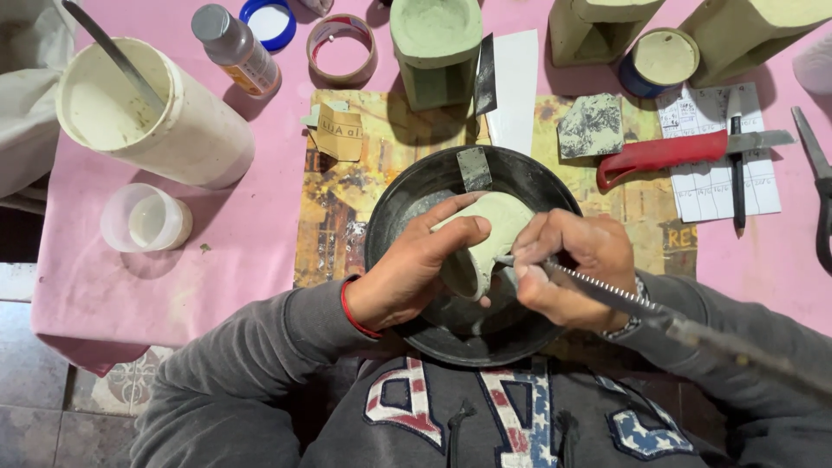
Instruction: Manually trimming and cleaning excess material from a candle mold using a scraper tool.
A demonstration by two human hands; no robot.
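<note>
Holding a pale green clay cup (482, 243) over a round black bowl (407, 204), the left hand (414, 269) wraps its fingers around it. The right hand (568, 264) grips a long serrated metal blade (607, 293), tip touching the cup. A red-handled knife (659, 154) lies on the pink tablecloth (234, 234) nearby.

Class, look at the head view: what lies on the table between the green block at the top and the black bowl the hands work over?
In the head view, only bare yellowish mat between green block and black bowl.
</note>
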